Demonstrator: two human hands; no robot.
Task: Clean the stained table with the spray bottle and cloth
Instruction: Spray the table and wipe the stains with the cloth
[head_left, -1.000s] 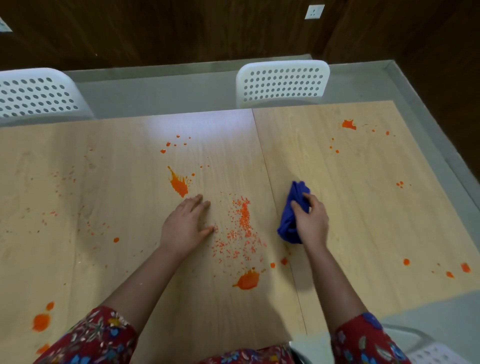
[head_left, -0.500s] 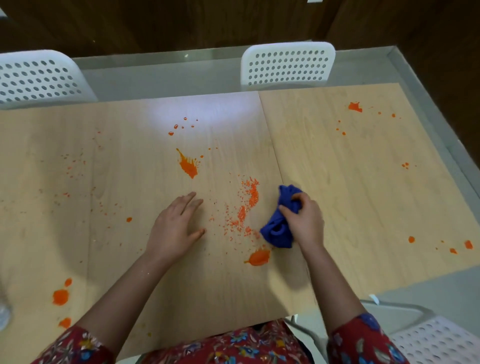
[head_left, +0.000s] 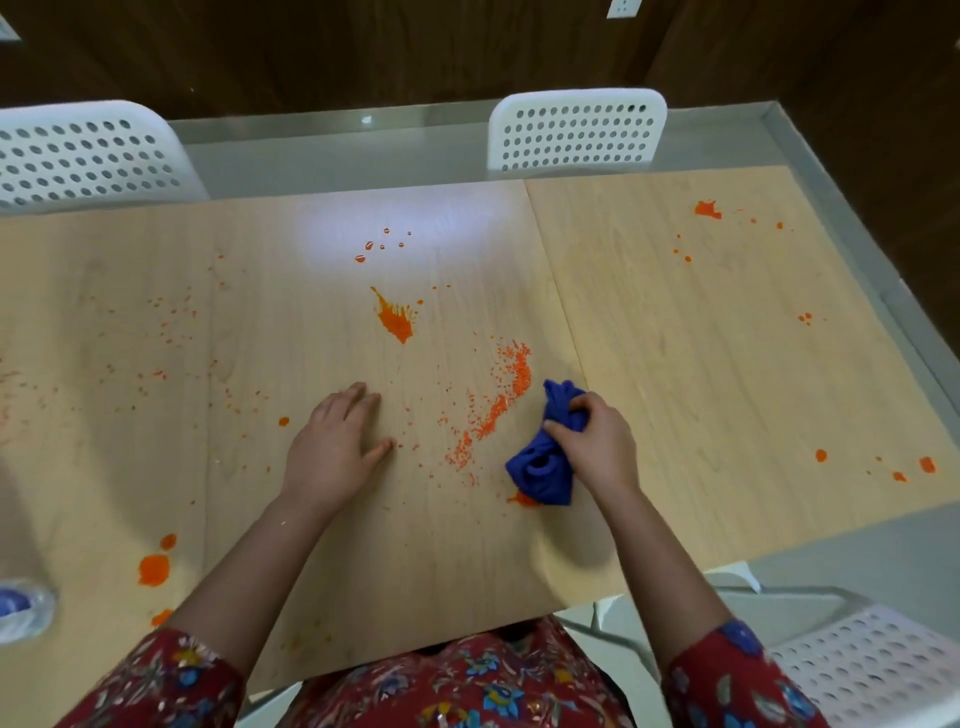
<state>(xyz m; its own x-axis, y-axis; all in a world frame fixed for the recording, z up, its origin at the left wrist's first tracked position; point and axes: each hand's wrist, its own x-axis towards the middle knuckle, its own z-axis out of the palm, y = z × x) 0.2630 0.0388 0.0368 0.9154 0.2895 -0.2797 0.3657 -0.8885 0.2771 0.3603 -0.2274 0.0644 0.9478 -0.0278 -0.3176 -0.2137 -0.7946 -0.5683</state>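
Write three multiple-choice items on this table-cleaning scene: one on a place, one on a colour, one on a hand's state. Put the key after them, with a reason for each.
1. Where is the cloth?
A. on a white chair
B. on the table, under the right hand
C. on the floor

2. What colour are the stains?
A. green
B. black
C. orange

3. What is the left hand doing?
A. lying flat on the table, holding nothing
B. gripping the cloth
C. raised off the table

Key:
1. B, since the right hand's fingers curl round the blue cloth on the wood.
2. C, since every splat and speck on the table is orange.
3. A, since its fingers lie straight on bare wood, apart from the cloth.
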